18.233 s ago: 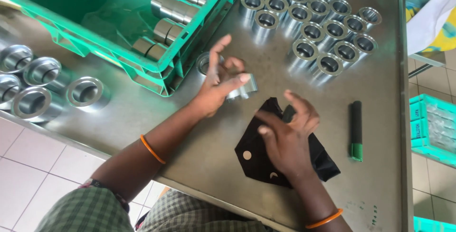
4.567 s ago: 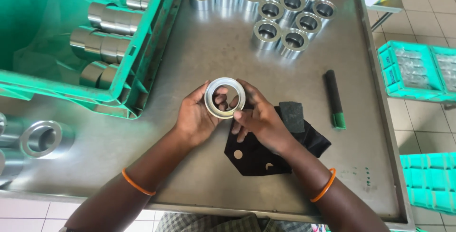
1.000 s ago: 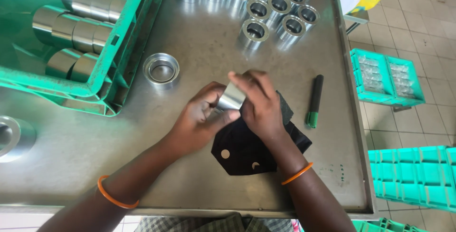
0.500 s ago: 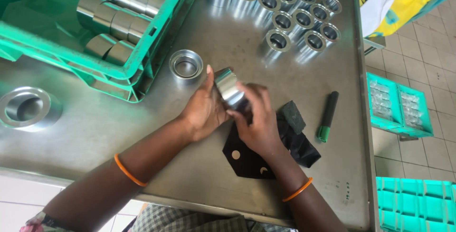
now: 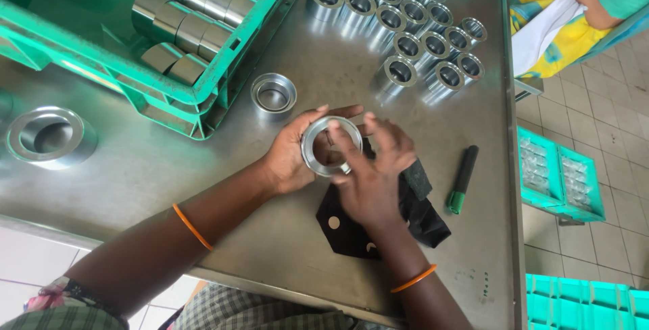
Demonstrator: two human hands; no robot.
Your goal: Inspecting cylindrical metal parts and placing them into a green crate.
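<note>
Filling the green crate (image 5: 203, 93), steel cylinders (image 5: 193, 16) lie stacked on their sides.

Orange bangles on both wrists, checked green clothing.

Left hand (image 5: 291, 158) and right hand (image 5: 372, 174) hold a metal ring (image 5: 331, 145) above a black cloth (image 5: 351, 225).

A steel worktable (image 5: 203, 168) stands on a pale tiled floor (image 5: 608, 141), with green crates (image 5: 561, 178) alongside.
</note>
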